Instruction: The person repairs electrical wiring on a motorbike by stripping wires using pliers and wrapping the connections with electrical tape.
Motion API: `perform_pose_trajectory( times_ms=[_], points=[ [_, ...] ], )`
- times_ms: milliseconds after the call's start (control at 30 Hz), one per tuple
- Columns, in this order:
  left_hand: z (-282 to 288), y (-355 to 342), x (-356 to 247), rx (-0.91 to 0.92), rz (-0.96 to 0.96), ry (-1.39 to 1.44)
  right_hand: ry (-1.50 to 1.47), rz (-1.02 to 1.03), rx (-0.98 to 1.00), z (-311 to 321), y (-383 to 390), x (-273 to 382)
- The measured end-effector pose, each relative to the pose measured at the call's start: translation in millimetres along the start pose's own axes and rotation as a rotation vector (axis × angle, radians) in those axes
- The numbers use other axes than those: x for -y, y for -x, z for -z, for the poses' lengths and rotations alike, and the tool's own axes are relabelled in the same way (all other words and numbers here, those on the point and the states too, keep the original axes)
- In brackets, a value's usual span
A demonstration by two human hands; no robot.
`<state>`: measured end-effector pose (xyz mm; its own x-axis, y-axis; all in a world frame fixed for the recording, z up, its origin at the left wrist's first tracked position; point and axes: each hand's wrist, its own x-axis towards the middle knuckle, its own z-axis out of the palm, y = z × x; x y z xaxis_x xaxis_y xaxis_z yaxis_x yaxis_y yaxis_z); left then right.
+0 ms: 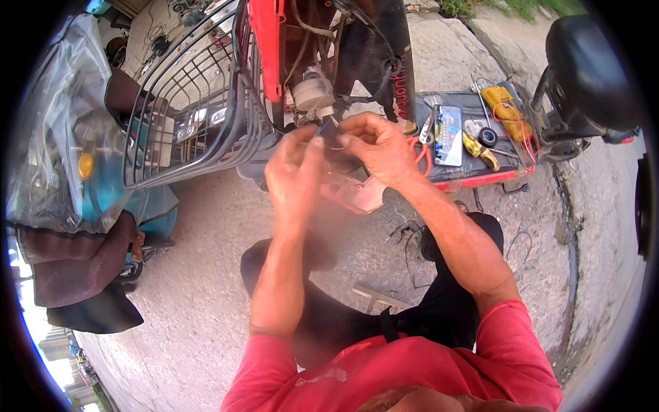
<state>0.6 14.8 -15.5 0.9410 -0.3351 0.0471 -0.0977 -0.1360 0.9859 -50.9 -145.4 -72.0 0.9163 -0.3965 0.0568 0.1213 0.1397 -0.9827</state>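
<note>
The left hand [294, 165] pinches a small dark part [329, 130], the right hand [379, 150] close beside it. Red-handled pliers [424, 140] lie near a black tape roll [488, 132].

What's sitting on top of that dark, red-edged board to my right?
Clearest on the board: red-handled pliers, a flat rectangular item, a black roll, a yellow-handled tool and a yellow case. The surface directly under them is covered.

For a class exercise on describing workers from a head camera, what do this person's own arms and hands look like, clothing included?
Both the left hand and right hand show no gloves. The left forearm and right forearm are bare, with no watch visible. The red shirt has short sleeves and a small pale marking on its front.
</note>
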Motion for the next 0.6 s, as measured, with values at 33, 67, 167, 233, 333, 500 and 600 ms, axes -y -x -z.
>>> perform_pose_trajectory(
  times_ms=[33, 67, 167, 233, 333, 500, 600],
  points=[
    [-2.0, -0.5, -1.4, -0.005, 0.004, -0.005, 0.018, 0.01, -0.005, -0.5, -0.1, -0.8],
    [-3.9, -0.6, -4.9, -0.003, 0.026, 0.009, 0.045, 0.026, -0.004, -1.3, -0.2, -0.3],
    [-9.6, -2.2, -12.1, -0.004, 0.074, 0.043, 0.121, 0.075, -0.007, -2.1, -1.7, -0.2],
    [-13.5, -4.7, -10.6, -0.012, 0.077, 0.057, 0.162, 0.11, -0.019, -1.3, -3.7, -4.2],
    [-14.2, -8.1, 0.2, -0.062, 0.045, 0.06, 0.214, 0.114, -0.066, -6.0, -0.6, 8.8],
    [-14.6, -8.9, 7.3, -0.06, 0.003, 0.04, 0.269, 0.347, -0.167, -12.5, -3.6, 12.6],
    [-17.0, -6.7, 6.7, -0.04, -0.039, 0.012, 0.344, 0.401, -0.199, -10.5, -6.1, 11.5]
  ],
)
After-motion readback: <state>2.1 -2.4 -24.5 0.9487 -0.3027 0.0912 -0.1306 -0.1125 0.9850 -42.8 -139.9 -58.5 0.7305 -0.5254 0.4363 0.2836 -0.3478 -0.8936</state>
